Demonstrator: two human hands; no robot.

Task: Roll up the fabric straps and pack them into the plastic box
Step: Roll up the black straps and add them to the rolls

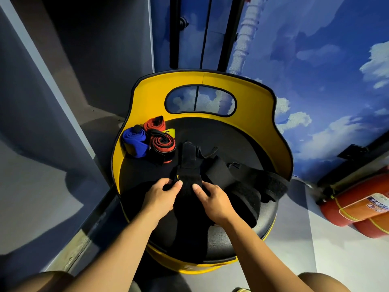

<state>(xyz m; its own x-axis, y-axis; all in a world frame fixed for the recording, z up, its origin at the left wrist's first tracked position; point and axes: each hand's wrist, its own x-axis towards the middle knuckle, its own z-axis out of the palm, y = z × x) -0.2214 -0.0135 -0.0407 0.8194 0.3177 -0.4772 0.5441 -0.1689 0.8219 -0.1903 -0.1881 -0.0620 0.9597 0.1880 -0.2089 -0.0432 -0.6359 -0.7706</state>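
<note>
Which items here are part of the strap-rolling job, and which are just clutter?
Job:
- black strap under both hands, left hand, right hand
- loose black straps
- blue roll
- two red-and-black rolls

Lying about:
- yellow-backed seat holding them
- red fire extinguishers

No plastic box in view.

**Item Count**

Rolled fabric straps: three, at 10 o'clock on the round black seat: one blue roll, two red-and-black rolls. Unrolled black fabric straps: exact number cannot be told. Red cylindrical extinguishers: two, at 4 o'clock.
</note>
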